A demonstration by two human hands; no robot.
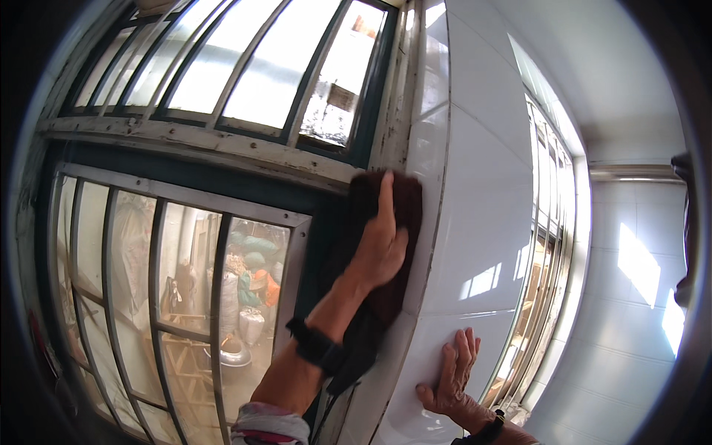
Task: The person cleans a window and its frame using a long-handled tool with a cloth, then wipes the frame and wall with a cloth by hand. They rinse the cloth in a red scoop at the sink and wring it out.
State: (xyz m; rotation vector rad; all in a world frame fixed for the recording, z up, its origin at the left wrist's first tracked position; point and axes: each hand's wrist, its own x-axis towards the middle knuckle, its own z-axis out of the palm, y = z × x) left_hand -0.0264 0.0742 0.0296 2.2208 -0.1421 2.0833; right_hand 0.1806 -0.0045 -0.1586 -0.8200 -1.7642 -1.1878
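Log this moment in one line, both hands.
left hand: on dark cloth at frame post | right hand: open on white tiled wall

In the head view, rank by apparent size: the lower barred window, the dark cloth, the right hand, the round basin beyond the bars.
1. Lower barred window
2. Dark cloth
3. Right hand
4. Round basin
The basin lies farther off; its real size is unsure.

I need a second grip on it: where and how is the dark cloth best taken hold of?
Probably pinch the dark cloth by its lower right edge, coming from the right: the left hand covers its middle, while the part below seems to hang loose.
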